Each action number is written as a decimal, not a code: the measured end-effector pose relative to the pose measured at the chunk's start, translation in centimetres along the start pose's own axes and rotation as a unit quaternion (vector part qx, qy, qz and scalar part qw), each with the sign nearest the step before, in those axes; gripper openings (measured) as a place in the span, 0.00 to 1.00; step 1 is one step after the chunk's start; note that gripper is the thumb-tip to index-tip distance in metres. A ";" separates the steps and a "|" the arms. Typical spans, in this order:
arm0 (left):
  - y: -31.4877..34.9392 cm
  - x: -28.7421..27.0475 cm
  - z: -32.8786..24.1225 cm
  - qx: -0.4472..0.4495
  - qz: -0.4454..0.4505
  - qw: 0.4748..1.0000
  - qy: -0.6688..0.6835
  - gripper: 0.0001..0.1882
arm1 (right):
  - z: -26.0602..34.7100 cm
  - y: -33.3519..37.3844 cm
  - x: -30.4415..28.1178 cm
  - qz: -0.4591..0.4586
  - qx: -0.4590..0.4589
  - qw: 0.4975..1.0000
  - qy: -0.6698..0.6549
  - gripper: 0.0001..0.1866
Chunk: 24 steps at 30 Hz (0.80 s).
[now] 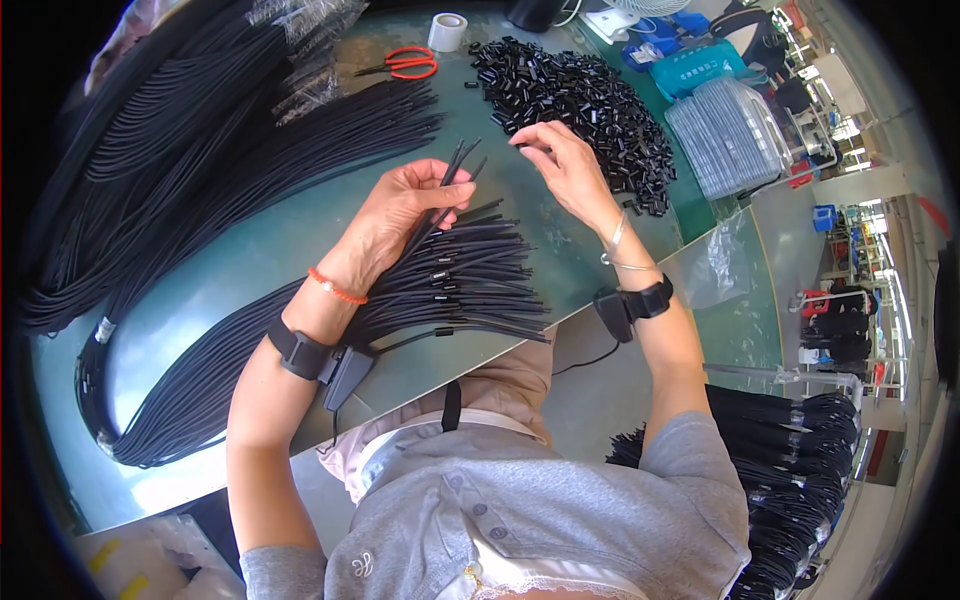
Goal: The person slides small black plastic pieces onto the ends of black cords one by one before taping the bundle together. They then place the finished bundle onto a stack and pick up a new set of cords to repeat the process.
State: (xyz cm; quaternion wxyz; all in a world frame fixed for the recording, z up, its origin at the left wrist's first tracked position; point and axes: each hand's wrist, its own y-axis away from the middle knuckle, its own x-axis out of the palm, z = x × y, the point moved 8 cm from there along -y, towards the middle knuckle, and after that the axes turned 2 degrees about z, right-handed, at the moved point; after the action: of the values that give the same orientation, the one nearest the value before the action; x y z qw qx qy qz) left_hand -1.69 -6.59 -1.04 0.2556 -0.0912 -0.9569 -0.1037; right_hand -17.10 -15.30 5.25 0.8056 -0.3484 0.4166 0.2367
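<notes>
My left hand (418, 200) is closed around a few black cables (455, 170), their cut ends pointing up and away from me. To its right, my right hand (562, 165) pinches a small black sleeve (521, 147) between thumb and fingertips, apart from the cable ends. Just beyond that hand spreads a big heap of short black sleeves (570, 90). Below my left hand lies a fanned bundle of black cables (470, 265), several carrying a sleeve near the end. A longer bundle of black cables (300, 145) stretches along the far left of the table.
Red-handled scissors (410, 63) and a roll of white tape (447, 32) lie at the back of the green table (300, 215). Clear plastic trays (728, 135) are stacked at the back right. More black cables (790, 470) hang on a rack at my right.
</notes>
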 end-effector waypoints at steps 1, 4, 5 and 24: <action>0.1 -0.1 0.1 -0.002 -0.002 1.000 0.000 0.10 | 0.4 0.1 0.7 0.042 0.068 0.984 -0.157 0.09; 0.1 -0.3 -0.1 -0.005 -0.004 1.000 0.001 0.10 | 2.0 0.4 1.9 0.099 0.125 0.933 -0.323 0.09; 0.1 -0.3 -0.1 -0.006 -0.004 1.000 0.001 0.10 | 2.7 0.4 2.1 0.115 0.115 0.928 -0.337 0.10; -0.3 -0.8 0.2 0.027 -0.010 1.000 0.009 0.07 | 11.1 0.8 0.7 0.104 -0.103 0.989 -0.027 0.07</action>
State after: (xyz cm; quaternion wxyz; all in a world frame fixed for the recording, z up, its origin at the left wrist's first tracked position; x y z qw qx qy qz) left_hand -1.14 -6.92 -1.69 0.2659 -0.0738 -0.9577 -0.0813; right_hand -11.59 -6.32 8.91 0.7471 -0.3779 0.4024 0.3703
